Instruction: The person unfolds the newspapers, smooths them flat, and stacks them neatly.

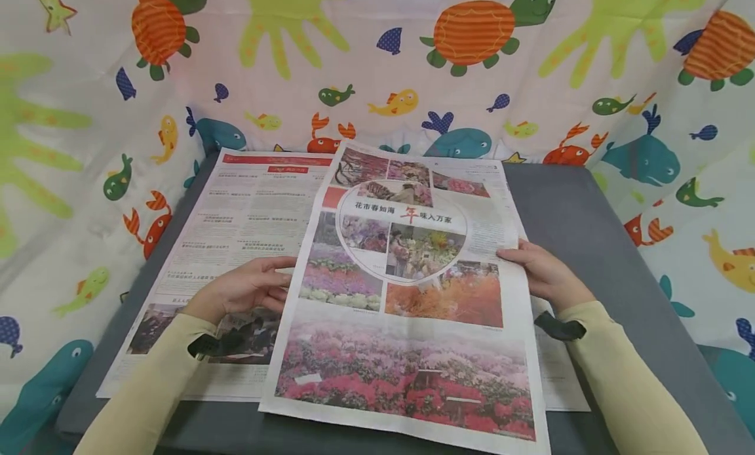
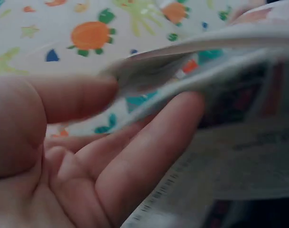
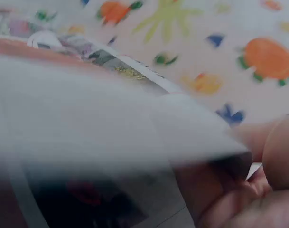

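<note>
A newspaper (image 1: pixel 407 350) with flower-market photos is raised and tilted over the table, its page facing up. My right hand (image 1: pixel 545 275) pinches its right edge, thumb on top and fingers underneath; the right wrist view shows this sheet (image 3: pixel 101 118) bending away from the grip. At the left edge, my left hand (image 1: pixel 248 288) has its fingers stretched toward the paper. In the left wrist view the thumb and fingers stand apart, with the parted paper layers (image 2: pixel 158 71) between them and a fingertip (image 2: pixel 189 102) at the lower layer. Another newspaper (image 1: pixel 206 232) lies flat beneath.
The grey table (image 1: pixel 566 206) carries the papers and shows along the right side and front edge. A cloth (image 1: pixel 366 55) printed with sea animals hangs behind and along both sides. Dark straps (image 1: pixel 560 325) circle both wrists over the pale sleeves.
</note>
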The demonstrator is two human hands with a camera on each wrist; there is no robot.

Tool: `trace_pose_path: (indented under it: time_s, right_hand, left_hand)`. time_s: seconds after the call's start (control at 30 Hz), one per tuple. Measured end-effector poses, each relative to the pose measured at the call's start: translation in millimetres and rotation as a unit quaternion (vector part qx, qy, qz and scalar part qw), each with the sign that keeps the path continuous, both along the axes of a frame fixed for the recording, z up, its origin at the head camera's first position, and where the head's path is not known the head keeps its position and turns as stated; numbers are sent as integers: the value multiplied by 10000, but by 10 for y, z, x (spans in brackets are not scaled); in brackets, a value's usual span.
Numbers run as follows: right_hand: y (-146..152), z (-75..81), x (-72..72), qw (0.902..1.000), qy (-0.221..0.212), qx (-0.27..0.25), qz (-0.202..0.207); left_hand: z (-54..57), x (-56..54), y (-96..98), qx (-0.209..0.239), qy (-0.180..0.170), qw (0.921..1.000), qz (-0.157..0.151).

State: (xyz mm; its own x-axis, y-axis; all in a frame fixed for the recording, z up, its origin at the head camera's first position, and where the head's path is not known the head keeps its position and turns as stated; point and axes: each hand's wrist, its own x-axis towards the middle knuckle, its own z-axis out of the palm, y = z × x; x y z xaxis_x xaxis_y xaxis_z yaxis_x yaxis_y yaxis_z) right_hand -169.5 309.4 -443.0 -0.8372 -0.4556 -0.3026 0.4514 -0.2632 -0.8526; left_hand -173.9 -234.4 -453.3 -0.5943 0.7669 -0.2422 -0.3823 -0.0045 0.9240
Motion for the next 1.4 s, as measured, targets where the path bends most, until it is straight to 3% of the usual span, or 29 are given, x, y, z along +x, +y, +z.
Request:
trace_pose_path:
  time_s: [0.07,0.13,0.27,0.43,0.67,0.77,0.9,1.17,1.3,1.4]
  right_hand:
    - [-73,-89,-126,9987,-249,416,-155]
    - [-146,-171,-224,9956,-360,784,-370]
    - [-274,-275,-351,9878,-320,1372,-667]
    - [-348,-323,-450,9828,-334,1617,-832]
    - [-363,-337,-532,9809,-305,1662,-965]
    - [-334,-340,-480,9848,-378,1424,-916]
    - [-282,-358,-281,9884,-374,1247,-789]
    - [-223,-430,132,9883,5,1432,-519]
    - [-229,-447,191,9891,-7,1360,-557]
    - [-240,-428,187,9834,142,1665,-712]
  left_hand:
    - [-65,13,95,-643,60,9975,289]
    - [-124,11,175,-953,-6,9938,571]
    - [-197,-8,273,-903,-401,9876,1222]
    - [-219,-26,329,-460,-663,9820,1706]
    - [-319,-37,405,-1233,-265,9722,1974]
    - [-382,-35,438,-1357,-165,9690,2060]
    - [-443,-21,477,-1407,-148,9658,2171]
    - [-449,-18,513,-1396,-149,9645,2236]
    - [-455,-22,530,-1406,-162,9639,2256]
    - [-458,-11,546,-1366,-228,9641,2264]
